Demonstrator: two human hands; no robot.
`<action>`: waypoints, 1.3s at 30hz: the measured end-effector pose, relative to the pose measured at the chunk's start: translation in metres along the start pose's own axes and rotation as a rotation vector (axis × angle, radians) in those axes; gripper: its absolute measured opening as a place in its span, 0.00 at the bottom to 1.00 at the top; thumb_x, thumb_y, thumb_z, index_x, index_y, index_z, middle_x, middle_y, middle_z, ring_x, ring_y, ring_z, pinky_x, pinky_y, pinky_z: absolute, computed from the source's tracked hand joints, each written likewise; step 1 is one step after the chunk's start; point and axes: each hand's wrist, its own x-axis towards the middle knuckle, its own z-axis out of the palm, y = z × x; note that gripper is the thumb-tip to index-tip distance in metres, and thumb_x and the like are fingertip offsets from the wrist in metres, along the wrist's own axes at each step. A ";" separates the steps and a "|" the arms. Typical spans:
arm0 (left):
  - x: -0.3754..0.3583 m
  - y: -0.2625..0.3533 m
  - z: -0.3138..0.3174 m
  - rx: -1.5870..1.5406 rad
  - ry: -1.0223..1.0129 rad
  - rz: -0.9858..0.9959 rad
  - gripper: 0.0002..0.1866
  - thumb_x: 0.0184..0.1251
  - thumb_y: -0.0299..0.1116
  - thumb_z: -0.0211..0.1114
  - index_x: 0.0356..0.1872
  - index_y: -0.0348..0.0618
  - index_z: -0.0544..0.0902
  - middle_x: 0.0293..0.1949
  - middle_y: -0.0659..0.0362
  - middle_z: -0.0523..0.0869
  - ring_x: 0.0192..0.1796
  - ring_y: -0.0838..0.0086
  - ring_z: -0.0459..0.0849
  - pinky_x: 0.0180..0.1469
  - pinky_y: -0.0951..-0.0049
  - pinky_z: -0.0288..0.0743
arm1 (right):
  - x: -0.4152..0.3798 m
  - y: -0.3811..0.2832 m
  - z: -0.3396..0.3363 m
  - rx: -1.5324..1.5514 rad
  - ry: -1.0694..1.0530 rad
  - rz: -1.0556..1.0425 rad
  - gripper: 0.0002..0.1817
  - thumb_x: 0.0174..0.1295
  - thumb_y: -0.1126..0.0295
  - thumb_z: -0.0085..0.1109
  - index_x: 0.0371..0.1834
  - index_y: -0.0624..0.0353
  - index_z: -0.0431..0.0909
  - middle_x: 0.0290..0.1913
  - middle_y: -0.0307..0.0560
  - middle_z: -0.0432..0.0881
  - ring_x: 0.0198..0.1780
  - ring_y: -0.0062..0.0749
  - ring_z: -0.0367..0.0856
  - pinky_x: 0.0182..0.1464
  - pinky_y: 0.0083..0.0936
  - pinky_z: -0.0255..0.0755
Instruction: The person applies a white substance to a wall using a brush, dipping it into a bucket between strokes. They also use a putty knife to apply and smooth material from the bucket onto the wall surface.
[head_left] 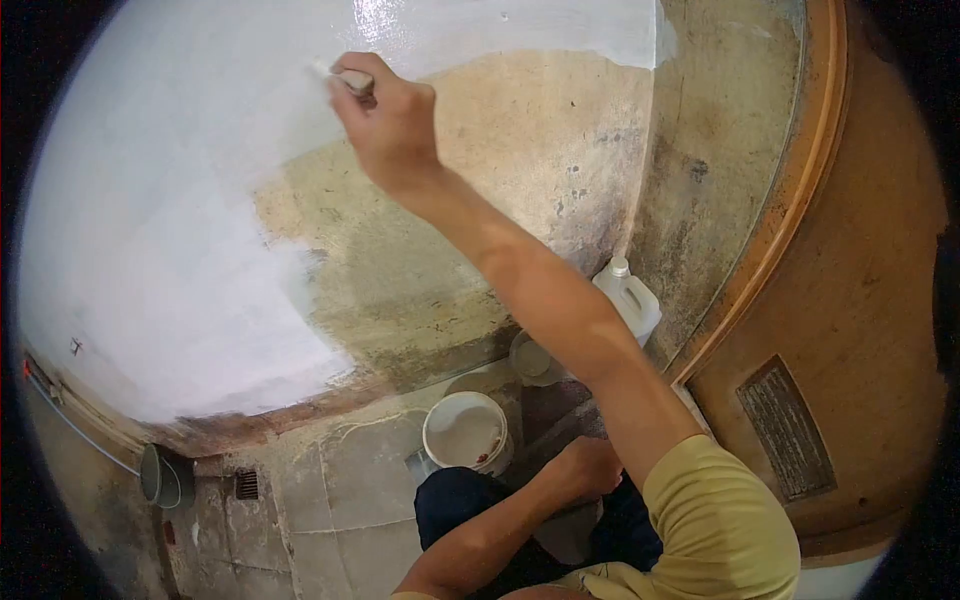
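My right hand (395,125) is closed around the short handle of a paintbrush (357,82), raised against the wall. The bristles are blurred at the edge of the white coat. White paint (180,200) covers the left and top of the wall, wet and shiny near the top. A bare, stained tan patch (400,250) lies below and right of the brush. My left hand (585,468) rests low by my knees with its fingers curled in; whatever it may hold is hidden. Nearest to it stands a white bucket (466,400).
A white plastic jug (628,300) stands in the wall corner, partly behind my right arm. Beside it is a round translucent container (535,358). At right is a brown wooden door (850,300) with a vent (787,428). A dark bucket (160,475) and a floor drain (246,485) are at left.
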 end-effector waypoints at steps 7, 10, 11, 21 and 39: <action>0.009 -0.002 0.006 0.022 -0.080 -0.015 0.10 0.56 0.29 0.61 0.38 0.37 0.83 0.38 0.46 0.86 0.40 0.54 0.86 0.40 0.57 0.79 | 0.014 0.019 -0.002 0.708 -0.002 0.626 0.10 0.69 0.70 0.53 0.45 0.67 0.76 0.29 0.51 0.83 0.28 0.32 0.83 0.28 0.27 0.77; 0.014 -0.009 0.019 0.052 -0.063 -0.007 0.09 0.53 0.28 0.64 0.37 0.41 0.85 0.41 0.48 0.87 0.43 0.56 0.86 0.41 0.55 0.80 | 0.028 0.028 -0.050 0.252 0.133 0.710 0.07 0.66 0.74 0.58 0.38 0.69 0.77 0.26 0.45 0.81 0.24 0.27 0.80 0.24 0.23 0.75; 0.011 -0.002 0.004 0.106 -0.158 0.024 0.09 0.55 0.30 0.63 0.38 0.40 0.83 0.39 0.48 0.86 0.41 0.56 0.86 0.39 0.57 0.80 | 0.027 0.077 -0.073 0.470 0.181 0.378 0.05 0.63 0.78 0.58 0.36 0.71 0.78 0.32 0.52 0.83 0.31 0.37 0.87 0.34 0.27 0.84; 0.021 0.002 0.014 0.086 -0.300 -0.005 0.14 0.53 0.34 0.67 0.42 0.49 0.85 0.45 0.57 0.86 0.47 0.60 0.85 0.41 0.59 0.79 | 0.023 0.011 -0.051 -0.357 0.239 -0.069 0.05 0.63 0.75 0.60 0.39 0.66 0.79 0.29 0.47 0.84 0.27 0.26 0.83 0.28 0.20 0.78; -0.033 -0.046 -0.069 -0.107 -0.022 -0.079 0.15 0.62 0.38 0.60 0.42 0.37 0.83 0.44 0.45 0.84 0.49 0.53 0.82 0.53 0.57 0.75 | -0.078 -0.098 0.056 0.401 -0.580 -0.305 0.09 0.61 0.71 0.61 0.43 0.58 0.76 0.28 0.42 0.81 0.23 0.26 0.78 0.21 0.19 0.73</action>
